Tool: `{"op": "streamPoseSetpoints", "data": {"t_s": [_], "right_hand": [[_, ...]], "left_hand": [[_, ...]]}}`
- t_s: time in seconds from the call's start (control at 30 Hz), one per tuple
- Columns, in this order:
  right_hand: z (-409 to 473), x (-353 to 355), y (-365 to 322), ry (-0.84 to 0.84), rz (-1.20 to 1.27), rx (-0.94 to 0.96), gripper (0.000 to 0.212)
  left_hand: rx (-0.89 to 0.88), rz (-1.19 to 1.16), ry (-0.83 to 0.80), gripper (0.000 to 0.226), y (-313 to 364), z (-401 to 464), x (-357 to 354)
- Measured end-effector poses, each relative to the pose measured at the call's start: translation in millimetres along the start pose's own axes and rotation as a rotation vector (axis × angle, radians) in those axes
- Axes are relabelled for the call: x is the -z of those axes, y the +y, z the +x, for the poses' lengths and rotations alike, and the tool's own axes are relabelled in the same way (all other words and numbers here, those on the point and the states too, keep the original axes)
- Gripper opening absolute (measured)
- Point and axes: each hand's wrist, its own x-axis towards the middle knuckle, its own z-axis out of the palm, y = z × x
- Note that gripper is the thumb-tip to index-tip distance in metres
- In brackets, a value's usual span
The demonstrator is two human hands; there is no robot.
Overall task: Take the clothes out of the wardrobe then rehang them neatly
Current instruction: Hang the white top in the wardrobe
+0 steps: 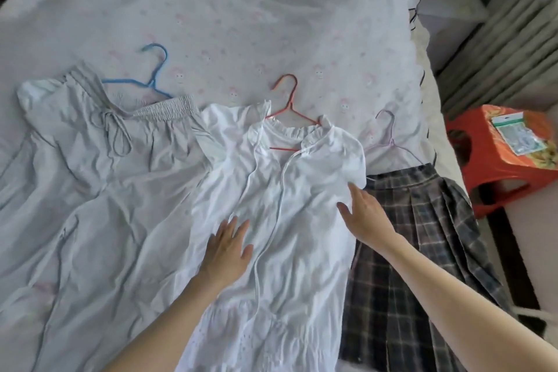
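**Smoothing the white dress before it went back on the rail**

While the bed (pixel 241 9) carried all three garments side by side near its close edge, each lay with its long axis running from me toward the far edge, hanger hooks pointing away. The grey dress (pixel 90 175) took the left stretch of the bed on its blue hanger (pixel 154 75). The white dress (pixel 287 190) lay in the middle, directly under my arms, and the plaid skirt (pixel 416 235) lay along the right edge, its lilac hanger (pixel 389 139) above it. My left hand (pixel 226 248) rested flat on the white dress's left panel, fingers straight and spread, gripping nothing. My right hand (pixel 365 211) lay open too, fingers extended on the dress's right side where it met the skirt. The red hanger (pixel 290 109) sat in the neckline, straight ahead of both hands, the right one somewhat nearer, I judged. Bare sheet beyond the hooks left room to lift; a red stool (pixel 498 160) stood off the right edge.
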Motion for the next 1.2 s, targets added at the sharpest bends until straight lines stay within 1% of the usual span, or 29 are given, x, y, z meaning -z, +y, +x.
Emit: {"op": "streamPoseSetpoints", "data": {"t_s": [0.1, 0.13, 0.17, 0.23, 0.3, 0.4, 0.43, 0.47, 0.53, 0.6, 0.7, 0.77, 0.87, 0.97, 1.0, 1.03, 1.07, 1.1, 1.13, 1.17, 1.2], "right_hand": [[59.0, 3.6, 0.5, 0.009, 0.044, -0.008, 0.059], [78.7, 1.8, 1.5, 0.037, 0.025, 0.005, 0.059], [97.4, -1.0, 3.1, 0.091, -0.009, 0.023, 0.058], [132.5, -5.1, 3.9, 0.224, -0.092, 0.036, 0.056], [161.9, -4.9, -0.3, 0.279, -0.150, 0.000, 0.055], [197.0, -3.1, -5.4, 0.232, -0.218, -0.040, 0.052], [205.2, -2.3, -7.1, 0.203, -0.236, -0.047, 0.050], [211.3, -2.1, -8.3, 0.189, -0.252, -0.048, 0.046], [217.5, -1.3, -9.1, 0.193, -0.280, -0.041, 0.039], [219.2, -1.0, -8.0, 0.187, -0.232, -0.031, 0.033], [210.0, -0.4, -4.7, 0.163, -0.021, -0.021, 0.030], [199.5, 1.7, -1.6, 0.179, 0.081, -0.064, 0.031], [173.9, 10.5, -2.2, 0.227, 0.294, -0.151, 0.026], [131.1, 26.7, -1.0, 0.318, 0.474, -0.198, 0.038], [114.5, 32.6, 0.8, 0.346, 0.488, -0.182, 0.041], [97.2, 39.7, 2.2, 0.366, 0.489, -0.162, 0.042], [80.4, 47.4, 3.7, 0.381, 0.487, -0.149, 0.042], [63.9, 55.6, 5.3, 0.396, 0.491, -0.137, 0.042], [47.3, 65.0, 6.5, 0.418, 0.497, -0.116, 0.042], [31.1, 75.2, 7.4, 0.447, 0.503, -0.089, 0.043], [13.8, 86.3, 8.1, 0.482, 0.507, -0.073, 0.043]], "left_hand": [[0.061, 0.047, -0.102, 0.062, -8.5, 32.8, -20.8], [0.055, 0.100, -0.087, 0.062, -11.4, 39.5, -28.7], [0.037, 0.152, -0.073, 0.062, -14.0, 46.5, -33.7], [0.081, 0.208, -0.128, 0.067, -23.0, 62.8, -44.9], [0.102, 0.215, -0.130, 0.074, -30.2, 76.4, -54.3], [0.083, 0.235, -0.145, 0.063, -35.2, 91.5, -61.5], [0.095, 0.225, -0.167, 0.063, -34.7, 94.6, -60.5], [0.098, 0.166, -0.166, 0.064, -35.3, 96.6, -60.0], [0.104, 0.085, -0.196, 0.068, -37.6, 99.8, -62.8], [0.133, 0.064, -0.281, 0.071, -37.9, 105.2, -56.8], [0.128, 0.021, -0.365, 0.068, -37.0, 113.1, -45.7], [0.115, 0.000, -0.387, 0.068, -38.6, 115.4, -40.7], [0.118, -0.016, -0.315, 0.060, -39.0, 106.1, -36.2], [0.113, -0.044, -0.188, 0.051, -31.6, 79.8, -26.9], [0.091, -0.072, -0.140, 0.052, -26.9, 69.7, -19.7], [0.062, -0.121, -0.086, 0.058, -21.3, 60.7, -10.1], [0.033, -0.199, 0.001, 0.067, -13.7, 52.4, 2.6], [-0.017, -0.269, 0.102, 0.070, -6.7, 46.4, 15.6], [-0.087, -0.297, 0.227, 0.063, 0.1, 42.5, 29.6], [-0.168, -0.293, 0.366, 0.053, 8.0, 40.4, 46.5], [-0.226, -0.275, 0.481, 0.048, 18.8, 36.2, 66.6]]}}
